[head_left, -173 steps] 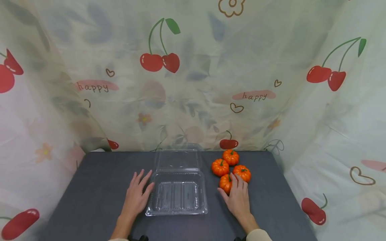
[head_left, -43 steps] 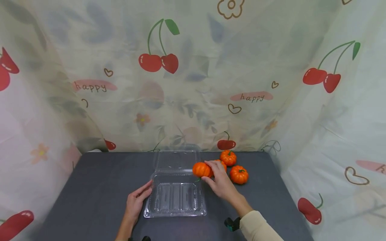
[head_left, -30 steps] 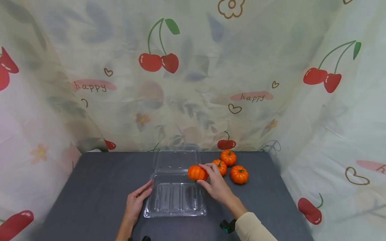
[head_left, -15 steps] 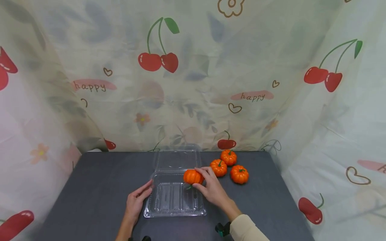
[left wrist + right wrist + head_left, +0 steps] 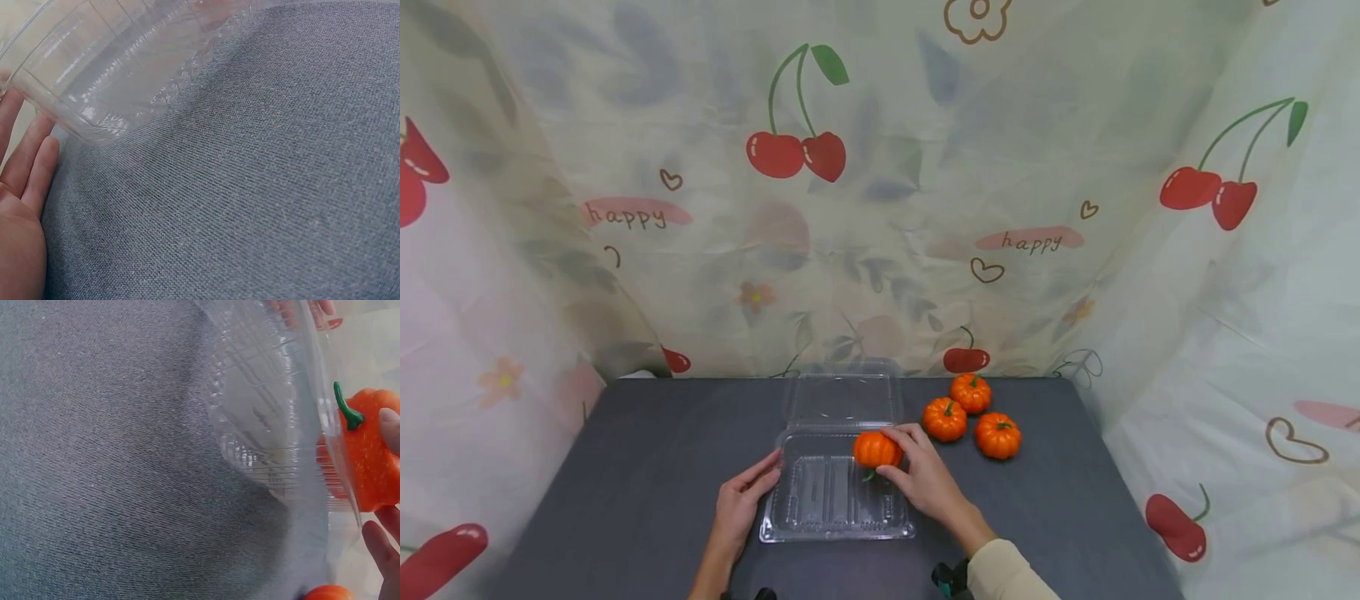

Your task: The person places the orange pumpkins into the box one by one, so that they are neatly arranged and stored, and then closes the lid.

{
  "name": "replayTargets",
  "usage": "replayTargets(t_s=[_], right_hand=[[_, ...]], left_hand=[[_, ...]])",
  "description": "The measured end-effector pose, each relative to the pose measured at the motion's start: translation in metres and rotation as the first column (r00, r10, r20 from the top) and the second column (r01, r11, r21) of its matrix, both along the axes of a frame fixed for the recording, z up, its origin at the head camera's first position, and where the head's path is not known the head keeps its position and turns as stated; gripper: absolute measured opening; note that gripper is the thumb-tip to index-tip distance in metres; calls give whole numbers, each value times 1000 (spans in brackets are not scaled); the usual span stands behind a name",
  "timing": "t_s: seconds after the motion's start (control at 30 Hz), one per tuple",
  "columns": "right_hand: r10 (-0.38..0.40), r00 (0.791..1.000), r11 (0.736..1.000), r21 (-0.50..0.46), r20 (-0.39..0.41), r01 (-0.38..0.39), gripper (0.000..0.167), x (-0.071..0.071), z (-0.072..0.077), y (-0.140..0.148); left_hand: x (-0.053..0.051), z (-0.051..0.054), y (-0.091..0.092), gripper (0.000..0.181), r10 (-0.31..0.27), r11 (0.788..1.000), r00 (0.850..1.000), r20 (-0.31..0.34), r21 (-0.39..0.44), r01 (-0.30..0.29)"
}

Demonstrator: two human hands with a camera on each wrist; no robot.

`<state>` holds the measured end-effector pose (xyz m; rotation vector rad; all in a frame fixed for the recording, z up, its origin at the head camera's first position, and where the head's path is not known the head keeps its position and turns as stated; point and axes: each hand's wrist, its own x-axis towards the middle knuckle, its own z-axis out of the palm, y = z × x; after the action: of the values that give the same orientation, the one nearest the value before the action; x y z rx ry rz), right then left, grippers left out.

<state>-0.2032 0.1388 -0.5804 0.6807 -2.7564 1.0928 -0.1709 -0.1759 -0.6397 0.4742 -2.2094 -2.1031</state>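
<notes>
My right hand (image 5: 928, 479) grips a small orange pumpkin (image 5: 876, 450) between thumb and fingers. The pumpkin is tilted, its green stem pointing toward me, over the right back part of a clear plastic clamshell container (image 5: 835, 531). In the right wrist view, the pumpkin (image 5: 369, 456) shows partly behind the container's rim (image 5: 334, 425). My left hand (image 5: 735, 508) touches the container's left edge. Its fingers (image 5: 40, 165) look fairly straight against the clear side wall in the left wrist view; the thumb is not plain there. The container's lid (image 5: 842, 400) lies folded back behind the base.
Three more pumpkins stand to the right of the container: one at the back (image 5: 971, 393), one nearer the lid (image 5: 944, 419) and one farther right (image 5: 997, 436). They sit on a dark grey table (image 5: 662, 467). A printed curtain (image 5: 880, 208) surrounds its back and sides.
My right hand has picked up the front pumpkin and carried it left over the container, lately also lower and nearer me. My left hand has come against the container's edge and stays there.
</notes>
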Motion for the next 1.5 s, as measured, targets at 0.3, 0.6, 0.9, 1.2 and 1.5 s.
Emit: replayTargets(t_s=[0.3, 0.6, 0.9, 1.2, 1.5], right_hand=[[-1, 999, 999, 35, -34, 2, 61, 0, -3, -4], [-16, 1000, 997, 80, -24, 18, 61, 0, -12, -8], [-2, 1000, 995, 98, -24, 4, 61, 1, -15, -10], [14, 1000, 995, 102, -1, -14, 69, 3, -9, -10], [46, 998, 987, 150, 34, -51, 69, 5, -2, -8]], left_hand=[[0, -1, 0, 43, -2, 1000, 1000, -17, 9, 2], [0, -1, 1, 43, 3, 1000, 1000, -19, 11, -3], [0, 0, 1, 42, 9, 1000, 1000, -11, 24, -8], [0, 1, 1, 43, 2, 1000, 1000, 1, 25, -2], [0, 2, 0, 43, -2, 1000, 1000, 19, 16, 1]])
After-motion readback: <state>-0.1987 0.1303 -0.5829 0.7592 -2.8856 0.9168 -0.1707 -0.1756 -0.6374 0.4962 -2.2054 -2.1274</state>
